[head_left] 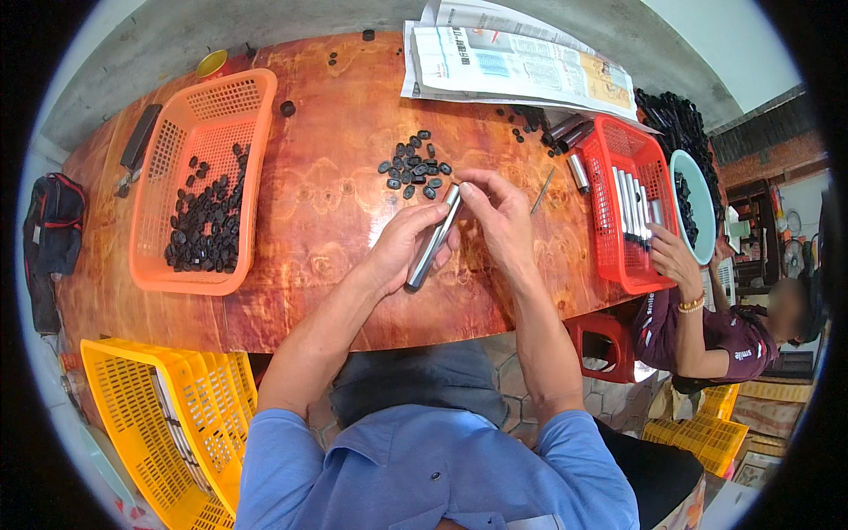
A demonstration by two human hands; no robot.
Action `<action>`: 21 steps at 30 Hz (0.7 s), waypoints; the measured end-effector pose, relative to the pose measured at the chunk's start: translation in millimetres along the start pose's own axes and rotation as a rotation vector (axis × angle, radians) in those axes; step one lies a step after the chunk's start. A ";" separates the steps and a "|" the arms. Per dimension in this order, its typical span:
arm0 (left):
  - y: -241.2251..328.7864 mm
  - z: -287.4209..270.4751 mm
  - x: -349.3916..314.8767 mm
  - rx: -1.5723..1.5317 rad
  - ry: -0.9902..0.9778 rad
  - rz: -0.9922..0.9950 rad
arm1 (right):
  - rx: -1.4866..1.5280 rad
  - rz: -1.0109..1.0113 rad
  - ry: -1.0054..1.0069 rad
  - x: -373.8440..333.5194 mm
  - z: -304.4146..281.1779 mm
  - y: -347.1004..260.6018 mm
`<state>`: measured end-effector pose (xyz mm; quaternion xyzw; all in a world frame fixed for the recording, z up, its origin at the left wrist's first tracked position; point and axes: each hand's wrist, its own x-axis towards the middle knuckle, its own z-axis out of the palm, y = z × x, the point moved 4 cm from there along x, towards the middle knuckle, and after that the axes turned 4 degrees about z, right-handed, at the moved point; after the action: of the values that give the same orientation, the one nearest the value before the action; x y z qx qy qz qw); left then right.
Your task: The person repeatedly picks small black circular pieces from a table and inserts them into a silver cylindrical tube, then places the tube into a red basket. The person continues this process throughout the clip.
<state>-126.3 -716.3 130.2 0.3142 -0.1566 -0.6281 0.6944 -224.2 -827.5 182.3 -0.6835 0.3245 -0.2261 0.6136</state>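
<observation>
Clasped a slanting silver tube in the left hand; pinched its far end with the bent right hand.

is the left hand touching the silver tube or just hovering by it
Touching. The head view shows the left hand wrapped around the silver tube, its thumb over the upper part and fingertips showing past the right side.
</observation>
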 end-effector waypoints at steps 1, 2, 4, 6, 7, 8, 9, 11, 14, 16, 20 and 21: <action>-0.2 1.3 -0.7 0.002 0.004 -0.014 | 0.036 0.024 -0.015 0.2 1.5 1.1; -0.5 2.1 -1.1 0.005 0.009 -0.027 | 0.073 0.048 -0.030 0.4 4.1 2.2; -0.4 1.1 -0.3 0.017 0.027 -0.045 | 0.123 0.065 -0.037 1.3 7.8 4.2; 0.0 1.0 -0.1 0.056 0.037 -0.037 | 0.149 0.051 -0.019 2.5 9.3 6.3; 0.7 1.6 0.1 0.089 0.039 -0.019 | 0.139 0.043 -0.028 2.6 9.7 5.7; 1.3 1.6 0.0 0.123 0.040 -0.002 | 0.129 0.036 -0.037 2.4 9.5 4.4; 1.7 0.6 -0.7 0.165 0.031 0.021 | 0.119 0.028 -0.047 2.1 9.2 3.3; 1.8 -2.1 -1.7 0.250 0.010 0.065 | 0.099 0.029 -0.050 0.6 6.3 2.1; 2.1 -3.6 1.7 0.323 -0.028 0.108 | 0.098 -0.079 -0.039 0.8 3.7 7.0; 0.0 -0.9 1.6 0.322 -0.027 0.066 | 0.171 -0.093 -0.048 -1.4 1.9 8.9; 2.1 13.1 -1.5 0.325 -0.011 0.058 | 0.321 0.042 -0.057 -11.4 -8.1 9.0; 1.0 13.7 -1.2 0.353 -0.029 0.056 | 0.326 0.070 -0.044 -14.1 -11.7 10.2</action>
<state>-134.1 -718.4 141.3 0.4178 -0.2832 -0.5759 0.6431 -243.8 -825.8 175.2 -0.5678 0.2938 -0.2391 0.7308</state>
